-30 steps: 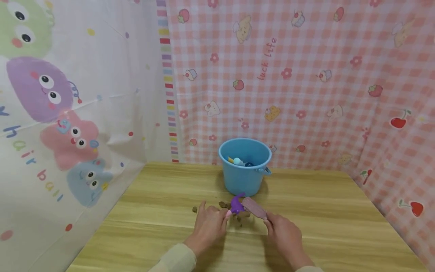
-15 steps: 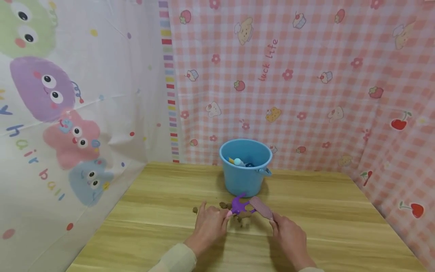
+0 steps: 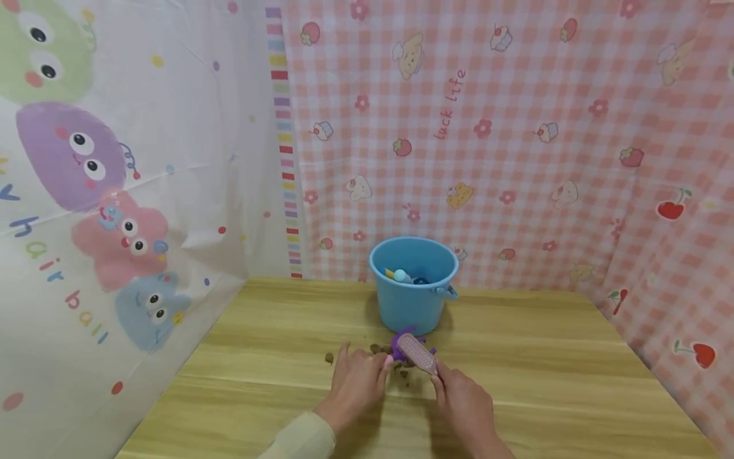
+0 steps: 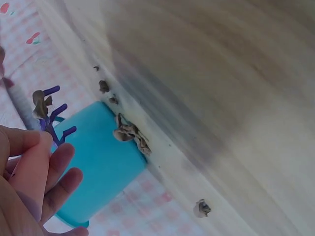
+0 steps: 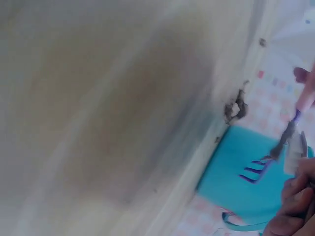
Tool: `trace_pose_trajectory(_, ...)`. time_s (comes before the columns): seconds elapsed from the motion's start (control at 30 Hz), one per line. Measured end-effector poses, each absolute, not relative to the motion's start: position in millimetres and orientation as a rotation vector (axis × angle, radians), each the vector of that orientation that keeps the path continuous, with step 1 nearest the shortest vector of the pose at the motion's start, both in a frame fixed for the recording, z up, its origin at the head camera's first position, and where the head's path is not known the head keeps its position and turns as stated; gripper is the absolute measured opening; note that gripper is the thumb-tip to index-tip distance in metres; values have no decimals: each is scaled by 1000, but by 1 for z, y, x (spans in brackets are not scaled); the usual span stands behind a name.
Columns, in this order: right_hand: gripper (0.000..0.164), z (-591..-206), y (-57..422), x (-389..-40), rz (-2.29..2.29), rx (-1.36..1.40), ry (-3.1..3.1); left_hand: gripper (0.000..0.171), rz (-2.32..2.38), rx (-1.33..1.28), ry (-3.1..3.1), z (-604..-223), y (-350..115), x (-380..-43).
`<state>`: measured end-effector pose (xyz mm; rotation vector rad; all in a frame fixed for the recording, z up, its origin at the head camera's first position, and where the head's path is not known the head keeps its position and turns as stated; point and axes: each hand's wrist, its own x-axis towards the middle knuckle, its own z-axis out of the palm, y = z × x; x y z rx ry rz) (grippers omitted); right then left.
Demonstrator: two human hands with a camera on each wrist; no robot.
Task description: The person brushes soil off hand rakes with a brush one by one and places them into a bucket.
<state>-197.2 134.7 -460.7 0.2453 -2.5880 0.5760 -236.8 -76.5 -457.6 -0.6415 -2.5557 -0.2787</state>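
My left hand (image 3: 357, 382) grips the pink handle of a small purple hand rake (image 4: 58, 112), its tines turned away from me. A brown crumpled clump (image 4: 40, 104) clings to the rake's head. In my right hand (image 3: 466, 398) is a flat pinkish paddle-shaped tool (image 3: 417, 352) with a dotted face, held by its narrow end. Its broad end overlaps the rake's head in the head view. Below the rake, several brown bits (image 4: 129, 132) lie scattered on the table, with one piece (image 3: 329, 358) apart to the left.
A blue bucket (image 3: 410, 312) stands just behind the rake, its handle hanging down at the right. Inside it are a pale round-topped item (image 3: 400, 276) and other small things. The wood-grain table (image 3: 545, 357) ends at a pink checked cloth (image 3: 516, 159) behind.
The paddle-shaped tool swung right, away from the rake, then back left over its head. The left hand kept hold of the rake and stayed nearly in place.
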Motion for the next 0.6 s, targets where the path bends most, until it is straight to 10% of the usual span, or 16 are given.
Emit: trace_pose_trajectory(0.6,27,-469,145,-200,545,130,-2599,33,-247,-624,-2554,-456,-77,-234)
